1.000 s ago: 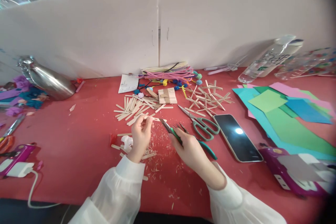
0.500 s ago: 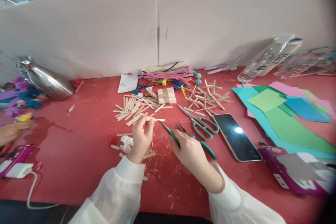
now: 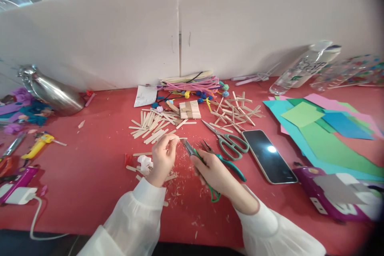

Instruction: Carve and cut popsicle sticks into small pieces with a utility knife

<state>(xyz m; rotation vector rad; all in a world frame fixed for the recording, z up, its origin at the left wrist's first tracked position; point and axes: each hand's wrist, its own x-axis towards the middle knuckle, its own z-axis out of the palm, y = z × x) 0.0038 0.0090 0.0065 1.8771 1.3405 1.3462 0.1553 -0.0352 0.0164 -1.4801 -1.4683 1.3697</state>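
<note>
My left hand (image 3: 163, 156) is closed, thumb and fingers pinching a thin wooden stick (image 3: 182, 138) whose end sticks out to the right. My right hand (image 3: 211, 170) grips green-handled scissors (image 3: 189, 147); the blades point up and left, close by the stick's tip, and one handle loop hangs below the palm. Whether the blades touch the stick I cannot tell. Beneath both hands, wood shavings (image 3: 180, 198) litter the red table (image 3: 90, 192). Just beyond lie loose craft sticks (image 3: 153, 124) and a taped bundle of sticks (image 3: 190, 109).
Right of my hands lie teal-handled pliers (image 3: 232, 167), grey-green scissors (image 3: 232, 146), a phone (image 3: 270, 156) and coloured paper (image 3: 333, 140). A water bottle (image 3: 297, 72) leans at the back right. On the left are a steel jug (image 3: 57, 94) and a yellow glue gun (image 3: 39, 146). White boards (image 3: 120, 36) stand behind.
The scissors in my right hand have turned, so their blades and a green loop show more. At the far left, another person's hand has gone from view, leaving the glue gun on the table.
</note>
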